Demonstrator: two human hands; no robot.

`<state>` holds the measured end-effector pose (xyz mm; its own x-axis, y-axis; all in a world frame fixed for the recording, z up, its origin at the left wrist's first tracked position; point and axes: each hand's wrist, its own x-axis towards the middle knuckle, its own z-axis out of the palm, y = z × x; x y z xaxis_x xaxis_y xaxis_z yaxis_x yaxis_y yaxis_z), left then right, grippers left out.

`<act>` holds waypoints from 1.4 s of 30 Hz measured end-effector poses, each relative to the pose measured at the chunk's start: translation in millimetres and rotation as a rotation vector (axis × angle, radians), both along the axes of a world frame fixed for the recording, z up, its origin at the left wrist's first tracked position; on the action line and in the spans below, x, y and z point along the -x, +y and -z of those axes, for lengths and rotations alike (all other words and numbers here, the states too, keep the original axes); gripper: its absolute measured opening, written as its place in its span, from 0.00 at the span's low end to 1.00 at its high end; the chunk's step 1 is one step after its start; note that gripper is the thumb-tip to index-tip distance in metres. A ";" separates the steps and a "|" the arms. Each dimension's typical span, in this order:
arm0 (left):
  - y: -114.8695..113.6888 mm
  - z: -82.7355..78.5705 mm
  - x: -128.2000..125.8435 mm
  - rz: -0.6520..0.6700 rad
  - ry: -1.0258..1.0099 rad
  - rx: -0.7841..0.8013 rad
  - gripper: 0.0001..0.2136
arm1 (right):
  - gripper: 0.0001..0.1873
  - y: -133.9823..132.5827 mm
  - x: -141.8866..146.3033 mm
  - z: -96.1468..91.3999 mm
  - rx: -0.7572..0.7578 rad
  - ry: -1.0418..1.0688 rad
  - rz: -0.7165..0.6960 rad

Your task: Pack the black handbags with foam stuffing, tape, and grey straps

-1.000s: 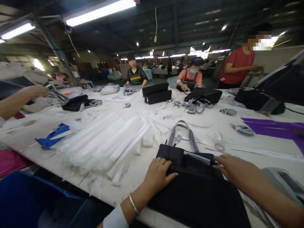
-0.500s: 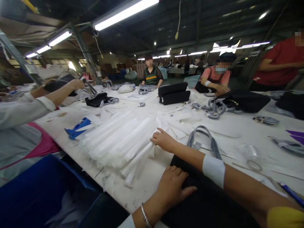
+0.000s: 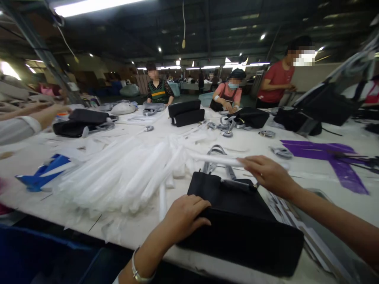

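A black handbag (image 3: 245, 221) lies before me at the table's front edge, its handles (image 3: 217, 150) wrapped in a greyish cover and pointing away. My left hand (image 3: 188, 215) rests on the bag's left side, fingers stretched out and thumb apart. Above the bag's far right side, my right hand (image 3: 268, 173) pinches the end of a long white roll (image 3: 219, 159) of thin, soft-looking sheet. That roll stretches left to a large heap of similar white rolls (image 3: 118, 169), left of the bag.
Blue film (image 3: 44, 173) lies left of the heap, purple strips (image 3: 322, 152) to the right. Black bags (image 3: 186, 112) and wrapped straps (image 3: 226, 126) stand across the white table (image 3: 251, 144). Several people work around it. Flat strips (image 3: 304, 232) lie right of my bag; a blue bin (image 3: 38, 252) is lower left.
My right hand has moved from the heap to the right, drawing a white roll with it. My left hand stays on the bag, which now shows more fully. The view has swung right.
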<state>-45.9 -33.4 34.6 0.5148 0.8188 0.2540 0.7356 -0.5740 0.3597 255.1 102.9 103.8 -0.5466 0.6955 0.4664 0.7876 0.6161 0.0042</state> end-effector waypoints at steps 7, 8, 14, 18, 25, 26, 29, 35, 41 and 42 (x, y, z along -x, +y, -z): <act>-12.9 -7.5 -2.4 -0.043 -0.042 0.027 0.14 | 0.20 -56.3 -35.3 44.9 1.126 0.101 -0.328; -10.4 -8.4 -0.7 -0.059 -0.069 0.054 0.14 | 0.21 -61.8 -35.7 42.6 1.220 0.141 -0.317; 13.3 -20.0 30.8 0.052 -0.292 0.490 0.23 | 0.26 -83.8 -43.9 18.8 1.239 0.248 -0.205; 12.9 -13.7 49.4 -0.012 -0.314 0.589 0.21 | 0.24 -104.8 -71.0 28.6 1.014 0.229 -0.074; -4.1 47.5 35.4 -0.384 -0.404 0.386 0.20 | 0.36 -144.5 -84.6 86.2 0.726 0.329 0.245; -4.7 56.7 29.9 -0.469 -0.406 0.342 0.21 | 0.35 -145.1 -79.2 98.4 0.654 0.363 0.306; -3.1 73.9 16.4 -0.667 -0.325 0.273 0.21 | 0.29 -137.8 -62.4 133.5 0.499 0.430 0.386; -0.1 57.1 -1.4 -0.701 0.122 0.019 0.21 | 0.23 -114.3 -51.5 153.6 0.509 0.424 0.362; 1.9 57.5 -54.6 -0.121 0.180 -0.162 0.21 | 0.25 -131.7 -62.0 142.4 0.353 0.356 0.363; 3.3 61.2 -60.6 -0.100 0.180 -0.135 0.22 | 0.26 -140.7 -66.5 143.2 0.289 0.374 0.383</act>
